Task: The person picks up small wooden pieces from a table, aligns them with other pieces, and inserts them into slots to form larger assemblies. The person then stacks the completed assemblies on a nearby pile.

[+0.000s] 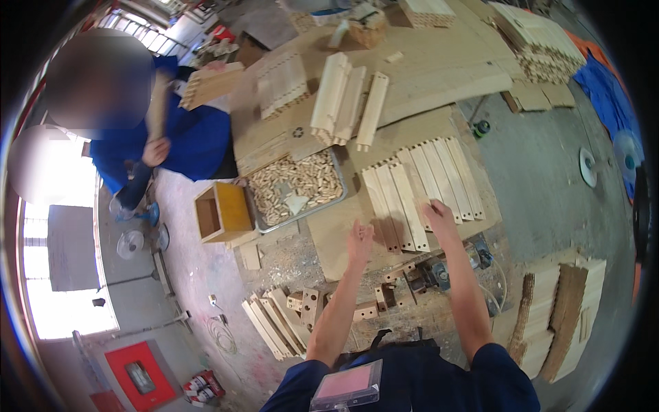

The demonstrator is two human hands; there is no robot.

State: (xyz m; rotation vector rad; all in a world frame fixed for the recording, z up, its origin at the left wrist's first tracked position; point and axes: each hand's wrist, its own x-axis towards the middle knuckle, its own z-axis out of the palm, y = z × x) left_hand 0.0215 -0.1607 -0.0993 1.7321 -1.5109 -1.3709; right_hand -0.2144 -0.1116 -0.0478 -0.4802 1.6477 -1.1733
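Several pale wooden slats (395,206) with holes at their near ends lie side by side on the cardboard-covered bench in front of me. More slats (449,178) adjoin them on the right. My right hand (441,218) is over the slats, its fingers bent down against them; what is in its fingertips is hidden. Left of the row, my left hand (360,239) hovers above the cardboard with its fingers drawn together; anything in them is too small to name. Beyond it sits a metal tray (341,180) heaped with small wooden dowels (302,182).
A yellow-sided wooden box (232,211) stands beside the tray. Wooden jig blocks (384,295) and a power tool (439,275) are near my body. Slat stacks (343,96) lie across the bench. At far left, a co-worker in blue (195,141) holds a board (209,86).
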